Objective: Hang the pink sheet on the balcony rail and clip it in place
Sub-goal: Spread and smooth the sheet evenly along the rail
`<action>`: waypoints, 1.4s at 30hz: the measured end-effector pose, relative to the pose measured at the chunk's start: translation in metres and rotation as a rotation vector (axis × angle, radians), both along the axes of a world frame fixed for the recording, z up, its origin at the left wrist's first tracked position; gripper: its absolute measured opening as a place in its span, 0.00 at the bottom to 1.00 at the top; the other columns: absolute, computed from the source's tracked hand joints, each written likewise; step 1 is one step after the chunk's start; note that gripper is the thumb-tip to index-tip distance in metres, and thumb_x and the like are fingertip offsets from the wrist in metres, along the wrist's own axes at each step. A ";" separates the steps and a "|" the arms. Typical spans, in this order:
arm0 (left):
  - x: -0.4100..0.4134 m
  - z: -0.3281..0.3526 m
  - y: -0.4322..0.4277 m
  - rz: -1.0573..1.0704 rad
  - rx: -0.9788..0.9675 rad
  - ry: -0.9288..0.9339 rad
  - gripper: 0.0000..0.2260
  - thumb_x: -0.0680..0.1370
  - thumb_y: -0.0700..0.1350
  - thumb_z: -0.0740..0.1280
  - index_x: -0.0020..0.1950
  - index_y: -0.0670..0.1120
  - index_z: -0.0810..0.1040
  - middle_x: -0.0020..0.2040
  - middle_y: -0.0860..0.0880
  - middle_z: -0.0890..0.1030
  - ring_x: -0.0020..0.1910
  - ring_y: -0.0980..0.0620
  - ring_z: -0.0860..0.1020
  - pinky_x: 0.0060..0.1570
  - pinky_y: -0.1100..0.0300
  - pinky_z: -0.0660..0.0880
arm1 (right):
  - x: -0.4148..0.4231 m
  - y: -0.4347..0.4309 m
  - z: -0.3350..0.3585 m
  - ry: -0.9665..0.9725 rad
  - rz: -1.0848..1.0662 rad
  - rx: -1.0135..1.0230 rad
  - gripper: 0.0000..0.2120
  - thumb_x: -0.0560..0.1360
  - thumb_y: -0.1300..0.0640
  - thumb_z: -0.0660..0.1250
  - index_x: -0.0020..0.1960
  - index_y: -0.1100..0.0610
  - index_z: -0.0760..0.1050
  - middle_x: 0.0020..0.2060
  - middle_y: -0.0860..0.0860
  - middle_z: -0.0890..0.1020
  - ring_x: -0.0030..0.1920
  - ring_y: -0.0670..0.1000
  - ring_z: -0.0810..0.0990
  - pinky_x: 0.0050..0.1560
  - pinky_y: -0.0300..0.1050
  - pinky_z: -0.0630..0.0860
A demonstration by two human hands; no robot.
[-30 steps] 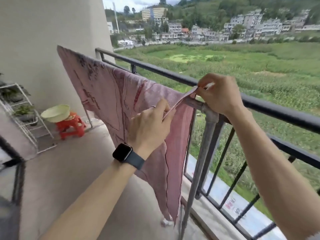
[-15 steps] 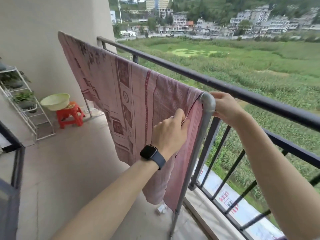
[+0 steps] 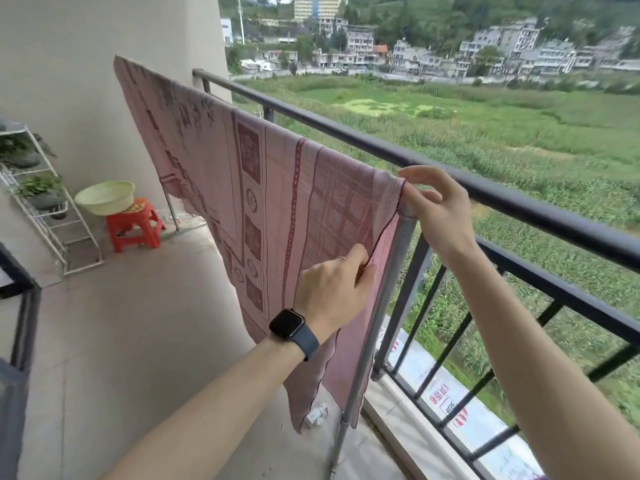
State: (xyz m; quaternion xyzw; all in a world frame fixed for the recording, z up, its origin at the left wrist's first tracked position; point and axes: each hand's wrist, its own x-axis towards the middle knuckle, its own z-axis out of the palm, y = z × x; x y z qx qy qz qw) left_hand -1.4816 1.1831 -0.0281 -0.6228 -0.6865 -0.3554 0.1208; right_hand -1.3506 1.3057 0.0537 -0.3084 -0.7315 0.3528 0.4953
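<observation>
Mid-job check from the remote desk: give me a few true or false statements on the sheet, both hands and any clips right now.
1. The pink sheet hangs over a grey metal pole. True.
2. The left hand pinches the sheet's edge. True.
3. The right hand grips the black balcony rail. False: it is at the pole's top corner, fingers loose.
4. A clip already holds the sheet. False: none is visible.
5. A green basin sits on a red stool. True.

The pink sheet [image 3: 277, 209] is thin woven cloth, matt, with a darker printed pattern. It drapes over a dull grey metal pole [image 3: 388, 282]. The balcony rail [image 3: 502, 199] is dark painted metal, smooth with a slight sheen. The stool [image 3: 133, 226] is glossy red plastic.
</observation>
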 end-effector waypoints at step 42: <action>0.015 0.037 0.036 -0.109 0.053 -0.013 0.08 0.79 0.60 0.61 0.51 0.57 0.70 0.43 0.58 0.81 0.38 0.51 0.81 0.32 0.59 0.72 | 0.031 -0.003 -0.005 -0.059 -0.014 -0.124 0.12 0.81 0.47 0.66 0.61 0.50 0.77 0.58 0.47 0.81 0.57 0.46 0.81 0.57 0.48 0.80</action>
